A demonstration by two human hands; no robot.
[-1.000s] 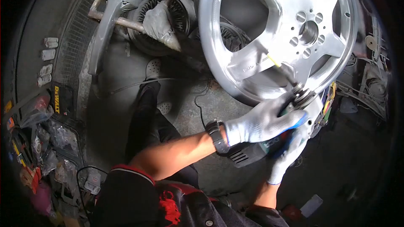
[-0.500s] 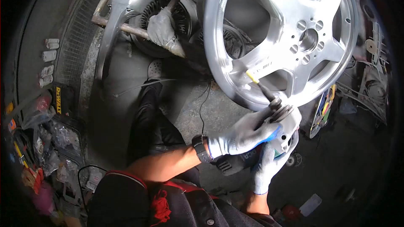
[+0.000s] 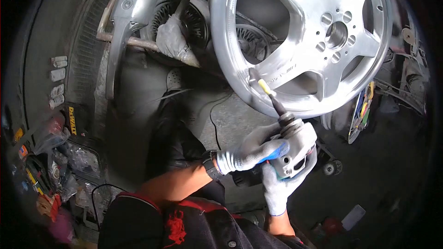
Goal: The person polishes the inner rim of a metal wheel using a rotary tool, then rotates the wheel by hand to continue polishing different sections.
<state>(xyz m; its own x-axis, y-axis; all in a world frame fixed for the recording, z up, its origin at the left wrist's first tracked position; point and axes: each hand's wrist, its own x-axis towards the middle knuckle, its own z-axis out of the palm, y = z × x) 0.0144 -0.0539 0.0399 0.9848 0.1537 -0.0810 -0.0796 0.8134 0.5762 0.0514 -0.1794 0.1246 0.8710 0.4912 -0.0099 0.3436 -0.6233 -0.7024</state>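
A silver alloy wheel (image 3: 281,69) with broad spokes fills the upper right. Both of my hands, in white gloves with blue patches, are closed around an angle grinder (image 3: 295,145) with a pale metal head. My left hand (image 3: 258,150), below a black wristwatch, grips near the head from the left. Underneath, my right hand (image 3: 279,189) wraps the tool's body, which is mostly hidden. From the head a dark shaft with a yellow band (image 3: 264,86) runs up and left. Its tip overlaps the wheel's lower left, where spoke meets rim; contact is hard to confirm.
Behind the wheel stand a frame with a cloth-wrapped bar (image 3: 171,39) and other wheels (image 3: 194,20). A silver car part (image 3: 122,32) is at upper left. Bags and tools (image 3: 60,166) clutter the lower left. A cord (image 3: 214,115) crosses the floor near my foot.
The grinder and both hands have moved left and slightly down in view. The shaft tip has shifted up and left over the wheel's rim. The whole view has shifted slightly.
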